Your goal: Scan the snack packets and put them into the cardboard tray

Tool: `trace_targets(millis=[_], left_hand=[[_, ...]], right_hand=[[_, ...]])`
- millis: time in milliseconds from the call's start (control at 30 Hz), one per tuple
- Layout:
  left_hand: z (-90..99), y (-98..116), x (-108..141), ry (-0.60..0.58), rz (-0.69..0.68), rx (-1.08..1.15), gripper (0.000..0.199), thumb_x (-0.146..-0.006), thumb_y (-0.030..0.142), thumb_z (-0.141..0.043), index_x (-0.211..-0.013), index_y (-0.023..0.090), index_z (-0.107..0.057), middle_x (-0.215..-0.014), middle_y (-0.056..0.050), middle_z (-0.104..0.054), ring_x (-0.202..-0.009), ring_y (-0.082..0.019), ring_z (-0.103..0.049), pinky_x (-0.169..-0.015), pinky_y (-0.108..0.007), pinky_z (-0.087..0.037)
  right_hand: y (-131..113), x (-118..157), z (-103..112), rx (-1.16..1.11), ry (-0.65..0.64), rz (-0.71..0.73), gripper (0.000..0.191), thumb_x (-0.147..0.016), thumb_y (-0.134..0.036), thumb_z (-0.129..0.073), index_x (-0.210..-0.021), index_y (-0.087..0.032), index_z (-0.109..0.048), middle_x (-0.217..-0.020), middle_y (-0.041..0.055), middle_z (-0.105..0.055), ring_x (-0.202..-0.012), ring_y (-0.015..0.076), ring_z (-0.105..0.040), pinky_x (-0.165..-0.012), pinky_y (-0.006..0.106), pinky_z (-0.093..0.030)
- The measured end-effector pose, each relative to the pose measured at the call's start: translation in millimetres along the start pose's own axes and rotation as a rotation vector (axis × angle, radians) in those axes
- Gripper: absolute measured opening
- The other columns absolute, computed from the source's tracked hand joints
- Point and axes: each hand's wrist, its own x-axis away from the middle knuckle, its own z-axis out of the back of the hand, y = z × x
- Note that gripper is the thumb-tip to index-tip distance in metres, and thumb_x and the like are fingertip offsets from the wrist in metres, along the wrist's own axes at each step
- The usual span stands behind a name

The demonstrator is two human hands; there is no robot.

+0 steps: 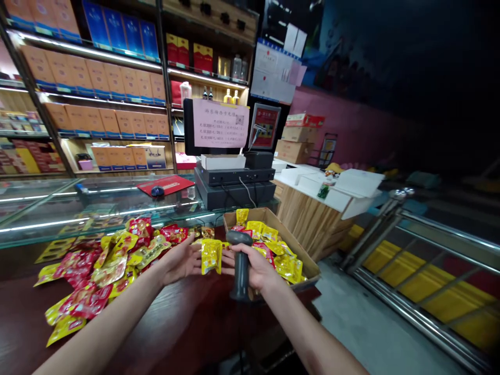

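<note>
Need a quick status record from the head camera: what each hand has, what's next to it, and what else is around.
left hand: open, palm up, beside a yellow snack packet; contact unclear
right hand: gripping a handheld barcode scanner
nearby: cardboard box holding yellow and red packets; loose packets on a dark wood counter
rest: glass display counter; computer mouse on a red folder; monitor with a pink notice

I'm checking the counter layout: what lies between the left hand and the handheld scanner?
In the head view, a yellow snack packet lies between the left hand and the handheld barcode scanner, which the right hand grips.
</note>
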Motion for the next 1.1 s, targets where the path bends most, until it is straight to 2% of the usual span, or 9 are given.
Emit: trace_targets(millis=[167,267,400,500,567,667,767,900,1100], left_hand=[[-42.3,9.3,-27.3,-0.033,0.123,-0.049,0.067,-0.086,0.062,-0.035,-0.124,0.008,-0.048,-0.106,-0.020,-0.066,-0.086,-0.027,-0.067,-0.080,-0.040,-0.048],[-70.1,12.7,-60.9,-0.054,0.161,-0.091,0.070,-0.086,0.064,-0.030,-0.126,0.008,-0.045,-0.107,-0.020,-0.065,-0.086,-0.027,-0.066,-0.080,-0.041,-0.048],[-104.8,20.2,-115.8,-0.076,0.172,-0.150,0.075,-0.085,0.065,-0.030,-0.130,0.007,-0.041,-0.112,-0.021,-0.061,-0.086,-0.027,-0.065,-0.077,-0.039,-0.050],[-120.5,24.2,-154.5,-0.008,0.118,-0.171,0.080,-0.083,0.064,-0.038,-0.139,0.009,-0.026,-0.127,-0.024,-0.050,-0.096,-0.028,-0.062,-0.077,-0.039,-0.051],[-122.3,24.5,-173.5,0.073,0.097,-0.182,0.085,-0.081,0.066,-0.041,-0.143,0.013,-0.018,-0.140,-0.025,-0.036,-0.106,-0.031,-0.057,-0.078,-0.041,-0.051],[-112.4,23.8,-184.9,0.148,0.124,-0.193,0.087,-0.078,0.068,-0.042,-0.144,0.016,-0.018,-0.145,-0.024,-0.026,-0.111,-0.033,-0.053,-0.077,-0.043,-0.052],[-92.2,27.1,-173.7,0.152,0.137,-0.188,0.084,-0.079,0.066,-0.044,-0.142,0.013,-0.024,-0.136,-0.023,-0.040,-0.102,-0.031,-0.058,-0.075,-0.043,-0.052],[-56.4,39.6,-133.6,0.204,0.108,-0.178,0.084,-0.079,0.065,-0.045,-0.138,0.007,-0.030,-0.118,-0.023,-0.054,-0.095,-0.031,-0.061,-0.075,-0.042,-0.051],[6.1,54.2,-64.5,0.393,0.022,-0.123,0.076,-0.081,0.061,-0.046,-0.136,0.010,-0.031,-0.122,-0.021,-0.053,-0.096,-0.031,-0.060,-0.076,-0.044,-0.051]], right_hand=[[-34.6,24.3,22.6,-0.003,-0.011,0.006,0.013,-0.072,-0.013,-0.060,-0.086,-0.012,-0.060,-0.088,0.0086,-0.069,-0.088,0.0196,-0.066,-0.085,0.040,-0.051],[-60.1,38.0,40.1,-0.013,-0.006,0.078,0.015,-0.073,-0.012,-0.060,-0.087,-0.012,-0.062,-0.087,0.0079,-0.069,-0.086,0.0190,-0.066,-0.084,0.038,-0.052],[-96.5,48.3,67.5,-0.042,0.100,0.193,0.009,-0.072,-0.013,-0.060,-0.081,-0.012,-0.062,-0.074,0.0050,-0.067,-0.072,0.0154,-0.065,-0.077,0.032,-0.054],[-118.4,51.2,86.8,-0.051,0.192,0.286,0.007,-0.072,-0.013,-0.061,-0.079,-0.012,-0.061,-0.065,0.0019,-0.063,-0.061,0.0123,-0.061,-0.068,0.027,-0.054],[-127.2,52.0,97.4,-0.059,0.265,0.321,0.007,-0.072,-0.015,-0.062,-0.079,-0.013,-0.061,-0.063,0.0011,-0.061,-0.059,0.0115,-0.059,-0.063,0.024,-0.052],[-130.9,51.5,108.7,-0.087,0.338,0.307,0.008,-0.072,-0.016,-0.061,-0.079,-0.013,-0.061,-0.067,0.0024,-0.063,-0.061,0.0121,-0.061,-0.062,0.024,-0.052],[-126.5,47.6,111.7,-0.089,0.335,0.263,0.011,-0.072,-0.017,-0.061,-0.082,-0.012,-0.062,-0.072,0.0046,-0.065,-0.066,0.0136,-0.063,-0.066,0.025,-0.052],[-113.5,37.2,98.2,-0.076,0.269,0.206,0.013,-0.072,-0.015,-0.060,-0.084,-0.011,-0.062,-0.078,0.0075,-0.067,-0.076,0.0174,-0.066,-0.075,0.030,-0.053],[-81.0,13.3,51.3,-0.027,0.188,0.128,0.012,-0.072,-0.012,-0.059,-0.084,-0.011,-0.061,-0.080,0.0085,-0.068,-0.082,0.0182,-0.066,-0.080,0.032,-0.053]])
